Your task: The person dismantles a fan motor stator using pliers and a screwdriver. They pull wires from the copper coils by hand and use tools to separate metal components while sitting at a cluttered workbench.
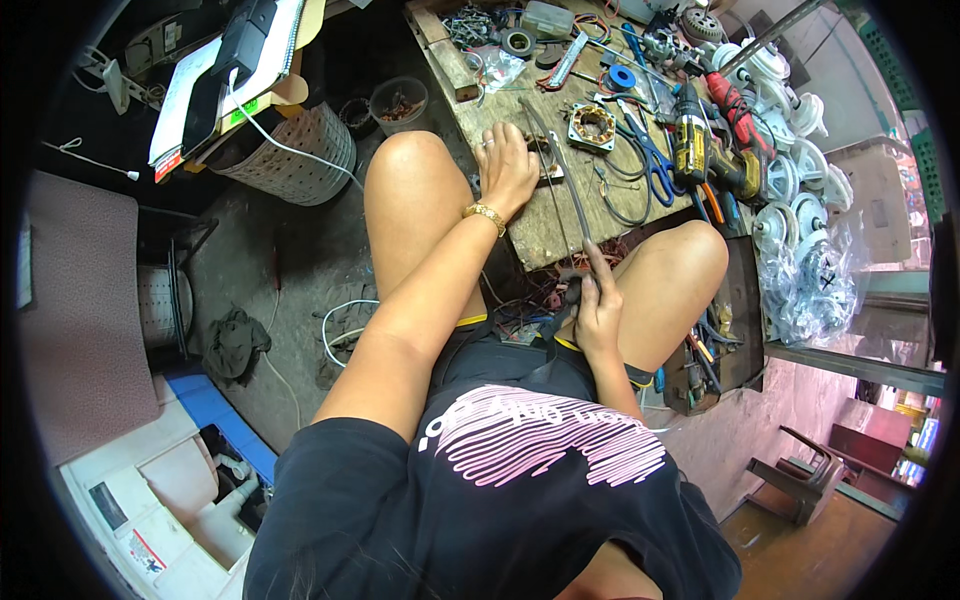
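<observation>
The left hand [507, 172] lies palm-down at the bench's [545, 235] left edge, arm [405, 310] outstretched; the right hand [600, 315] curls just short of the bench, index finger [598, 262] pointing toward it.

And here's the wooden bench [540, 240], copper-wound stator [577, 126] right of the left fingers [507, 142], scissors [657, 165] and yellow-black drill [690, 135] farther right.

The bench top [545, 232] is rough wood; the hacksaw [570, 182] looks like dull metal; the bracelet [485, 212] is glossy metal; the T-shirt [335, 490], matt cloth; the white pulleys [808, 115], smooth plastic; the bag [822, 295], shiny film.
</observation>
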